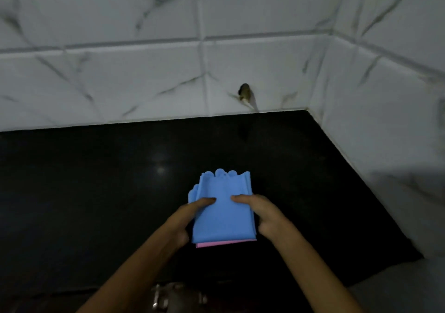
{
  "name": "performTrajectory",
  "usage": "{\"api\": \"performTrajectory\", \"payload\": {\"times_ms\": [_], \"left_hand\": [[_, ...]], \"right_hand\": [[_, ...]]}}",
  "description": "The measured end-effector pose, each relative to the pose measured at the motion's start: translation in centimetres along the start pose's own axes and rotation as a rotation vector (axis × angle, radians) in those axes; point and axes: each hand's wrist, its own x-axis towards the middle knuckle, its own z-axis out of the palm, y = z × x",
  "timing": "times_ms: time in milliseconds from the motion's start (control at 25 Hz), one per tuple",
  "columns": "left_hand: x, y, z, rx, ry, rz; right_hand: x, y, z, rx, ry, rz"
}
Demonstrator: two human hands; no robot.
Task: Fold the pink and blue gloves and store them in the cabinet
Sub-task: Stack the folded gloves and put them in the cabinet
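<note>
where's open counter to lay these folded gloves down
Bare black counter runs left of the left hand to the frame edge, and beyond the blue glove to the tiled wall. Right of the right hand it narrows toward the side wall.

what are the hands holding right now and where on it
Both hold the folded glove stack, blue glove on top, pink glove beneath. The left hand grips its left edge, the right hand its right edge.

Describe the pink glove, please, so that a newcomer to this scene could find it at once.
Start at the black countertop below the marble-tiled wall, then find the folded stack held between both hands. The pink glove lies under the blue glove, showing only as a thin pink strip along the stack's near edge.
</note>
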Motion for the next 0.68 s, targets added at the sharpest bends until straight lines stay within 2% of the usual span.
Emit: {"api": "performTrajectory", "payload": {"times_ms": [200,320,520,600,680], "left_hand": [[-1.6,0.6,-7.6,-0.043,0.093,0.064],[-1.2,0.2,-9.1,-0.018,0.161,0.070],[-0.2,-0.3,-9.6,-0.035,0.166,0.114],[0.0,-0.5,-9.0,0.044,0.237,0.174],[-0.1,-1.0,-8.3,0.229,0.358,0.314]], "right_hand": [[1.6,1.9,7.8,-0.054,-0.027,-0.004],[2.2,3.1,9.6,-0.069,0.036,-0.019],[2.2,3.7,10.1,-0.142,0.161,-0.067],[2.0,4.0,9.4,-0.172,0.209,-0.112],[1.4,4.9,8.5,-0.182,0.222,-0.162]]}}
